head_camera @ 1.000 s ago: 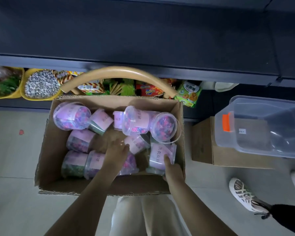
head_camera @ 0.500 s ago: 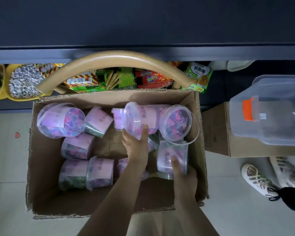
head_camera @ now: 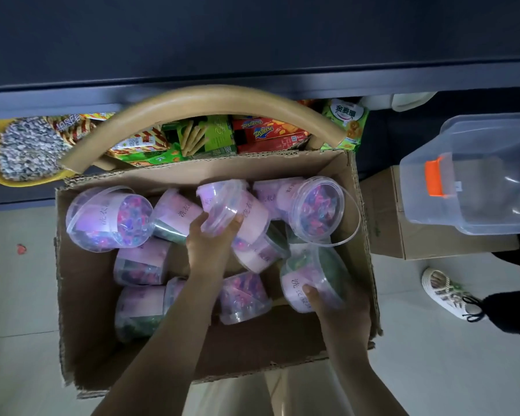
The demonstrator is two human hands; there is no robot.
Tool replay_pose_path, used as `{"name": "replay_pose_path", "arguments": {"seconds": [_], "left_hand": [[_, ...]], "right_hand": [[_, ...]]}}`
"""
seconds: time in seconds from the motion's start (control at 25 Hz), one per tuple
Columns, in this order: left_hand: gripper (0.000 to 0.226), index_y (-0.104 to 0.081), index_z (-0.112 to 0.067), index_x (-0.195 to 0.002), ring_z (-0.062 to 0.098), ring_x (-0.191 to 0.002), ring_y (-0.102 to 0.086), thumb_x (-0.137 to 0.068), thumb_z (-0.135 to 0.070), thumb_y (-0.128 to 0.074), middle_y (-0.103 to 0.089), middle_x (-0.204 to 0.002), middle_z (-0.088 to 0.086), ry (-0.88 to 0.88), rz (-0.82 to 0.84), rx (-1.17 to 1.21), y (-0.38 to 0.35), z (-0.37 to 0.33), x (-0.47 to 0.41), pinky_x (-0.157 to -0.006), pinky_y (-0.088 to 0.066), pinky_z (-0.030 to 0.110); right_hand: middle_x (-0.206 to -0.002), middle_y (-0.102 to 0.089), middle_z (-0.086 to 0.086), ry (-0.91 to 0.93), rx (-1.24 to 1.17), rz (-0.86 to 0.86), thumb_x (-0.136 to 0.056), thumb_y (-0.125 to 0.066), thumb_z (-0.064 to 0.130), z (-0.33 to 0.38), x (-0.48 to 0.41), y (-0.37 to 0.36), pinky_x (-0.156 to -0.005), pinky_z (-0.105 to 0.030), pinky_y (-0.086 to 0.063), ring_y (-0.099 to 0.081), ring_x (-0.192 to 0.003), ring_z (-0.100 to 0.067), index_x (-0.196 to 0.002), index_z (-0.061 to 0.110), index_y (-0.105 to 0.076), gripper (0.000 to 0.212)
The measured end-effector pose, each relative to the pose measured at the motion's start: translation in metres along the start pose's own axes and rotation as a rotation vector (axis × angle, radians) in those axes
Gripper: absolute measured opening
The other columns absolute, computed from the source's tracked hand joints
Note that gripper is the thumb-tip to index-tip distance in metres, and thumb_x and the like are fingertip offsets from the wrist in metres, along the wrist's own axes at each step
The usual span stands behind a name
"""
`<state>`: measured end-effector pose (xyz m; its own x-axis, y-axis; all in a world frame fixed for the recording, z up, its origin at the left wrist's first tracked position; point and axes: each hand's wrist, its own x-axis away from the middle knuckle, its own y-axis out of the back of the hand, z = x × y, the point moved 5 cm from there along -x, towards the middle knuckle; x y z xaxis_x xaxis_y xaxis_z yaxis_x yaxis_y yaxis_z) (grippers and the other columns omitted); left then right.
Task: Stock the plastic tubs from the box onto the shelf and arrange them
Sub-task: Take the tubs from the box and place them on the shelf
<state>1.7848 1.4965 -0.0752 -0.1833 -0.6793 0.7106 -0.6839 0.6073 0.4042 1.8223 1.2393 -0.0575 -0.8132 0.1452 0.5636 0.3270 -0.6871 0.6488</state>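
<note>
Box (head_camera: 102, 340): open cardboard, on the floor, both hands reaching inside.
Left hand (head_camera: 206, 244): fingers curled around a small tub (head_camera: 221, 205), gripping it at the lid end, raised above the pile.
Right hand (head_camera: 336, 307): wrapped around a larger tub (head_camera: 314, 279) near the box's right wall.
Other tubs (head_camera: 108, 219): lying on their sides, left of and between the hands.
Shelf (head_camera: 252, 40): dark, beyond both hands.
Clear bin (head_camera: 475, 175): right of the right hand, on a smaller carton.
</note>
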Motion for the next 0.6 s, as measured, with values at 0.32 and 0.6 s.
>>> {"name": "replay_pose_path", "arguments": {"seconds": [0.32, 0.6], "left_hand": [[0.060, -0.065, -0.030, -0.108, 0.011, -0.102, -0.063, -0.053, -0.043, -0.084, -0.068, -0.109, -0.011, -0.079, 0.420, -0.214, 0.025, 0.026, -0.013, -0.086, -0.055, 0.035], [0.096, -0.048, -0.016, -0.128, 0.024, -0.104, -0.060, -0.050, -0.062, -0.078, -0.060, -0.120, 0.011, -0.010, 0.318, 0.004, 0.022, 0.044, -0.037, -0.083, -0.052, 0.035]], "right_hand": [[-0.139, -0.037, -0.009, 0.206, 0.113, 0.019, -0.060, -0.085, 0.036, 0.029, 0.002, -0.015, -0.097, -0.041, -0.047, -0.043, -0.124, -0.026, -0.136, 0.010, -0.043, 0.091], [-0.116, -0.055, 0.003, 0.078, -0.159, 0.079, -0.043, -0.074, 0.057, 0.014, 0.005, -0.034, -0.081, -0.027, -0.051, -0.054, -0.108, -0.017, -0.125, 0.024, -0.045, 0.093]]}}
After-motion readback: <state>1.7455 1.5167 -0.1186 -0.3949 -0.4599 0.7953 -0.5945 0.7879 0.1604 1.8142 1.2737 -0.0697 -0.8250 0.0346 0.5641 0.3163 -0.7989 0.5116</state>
